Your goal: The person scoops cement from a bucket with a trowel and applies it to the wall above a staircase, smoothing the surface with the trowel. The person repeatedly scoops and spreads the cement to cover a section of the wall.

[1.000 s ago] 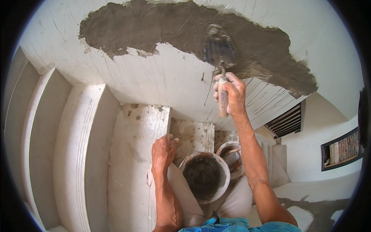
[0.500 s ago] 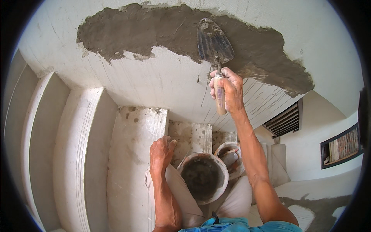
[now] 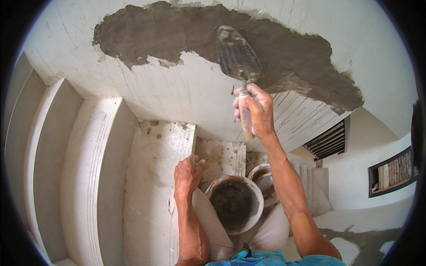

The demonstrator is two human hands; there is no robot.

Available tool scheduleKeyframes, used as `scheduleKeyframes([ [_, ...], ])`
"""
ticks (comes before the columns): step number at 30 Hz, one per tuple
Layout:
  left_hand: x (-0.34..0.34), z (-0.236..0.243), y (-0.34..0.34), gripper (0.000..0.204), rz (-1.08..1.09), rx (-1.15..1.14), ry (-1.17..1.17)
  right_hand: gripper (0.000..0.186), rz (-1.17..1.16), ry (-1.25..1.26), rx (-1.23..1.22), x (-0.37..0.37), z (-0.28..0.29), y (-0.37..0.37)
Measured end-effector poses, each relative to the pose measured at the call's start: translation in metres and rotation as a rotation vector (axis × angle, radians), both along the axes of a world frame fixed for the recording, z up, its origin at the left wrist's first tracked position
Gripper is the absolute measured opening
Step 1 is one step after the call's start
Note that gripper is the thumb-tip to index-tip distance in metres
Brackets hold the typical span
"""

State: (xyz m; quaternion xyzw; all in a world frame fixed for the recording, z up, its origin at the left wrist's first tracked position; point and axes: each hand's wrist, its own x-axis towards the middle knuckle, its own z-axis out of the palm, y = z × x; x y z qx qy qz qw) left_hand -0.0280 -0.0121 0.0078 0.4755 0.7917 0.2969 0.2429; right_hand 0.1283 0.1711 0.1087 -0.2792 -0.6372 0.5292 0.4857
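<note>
My right hand (image 3: 258, 108) is wrapped round the wooden handle of a trowel (image 3: 239, 55), its blade pointing up and slightly left. The blade lies in front of the lower edge of a wet grey mortar patch (image 3: 177, 31) on the white wall; whether it touches the wall I cannot tell. Over my left knee rests my left hand (image 3: 188, 175), its fingers curled in a loose fist with nothing visible in them. Between my knees stands a round bucket (image 3: 258, 213) with dark grey mortar (image 3: 233, 201) inside.
A second, smaller bucket (image 3: 254, 170) stands just behind the first, partly hidden by my right arm. Pale stair steps (image 3: 88, 168) rise at the left. A slatted opening (image 3: 330, 139) and a dark-framed window (image 3: 390, 173) are at the right. Splashes spot the step (image 3: 159, 137) ahead.
My right hand and the trowel have moved a little left and down, and the blade has tilted further left. My left hand has stayed nearly in place.
</note>
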Motion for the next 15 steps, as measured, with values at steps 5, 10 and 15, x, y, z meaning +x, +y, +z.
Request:
scheduleKeyframes([
  [5, 0.000, 0.003, 0.001, 0.035, 0.016, -0.002, -0.028, 0.024, -0.005, -0.018, -0.013, -0.015, 0.010, 0.012],
  [10, -0.001, -0.001, -0.002, 0.035, 0.026, 0.021, -0.029, 0.029, -0.046, 0.082, -0.101, 0.013, -0.003, 0.006],
  [15, 0.002, 0.007, 0.001, 0.034, 0.009, -0.043, -0.032, 0.030, -0.092, 0.092, -0.074, 0.018, -0.011, -0.006],
])
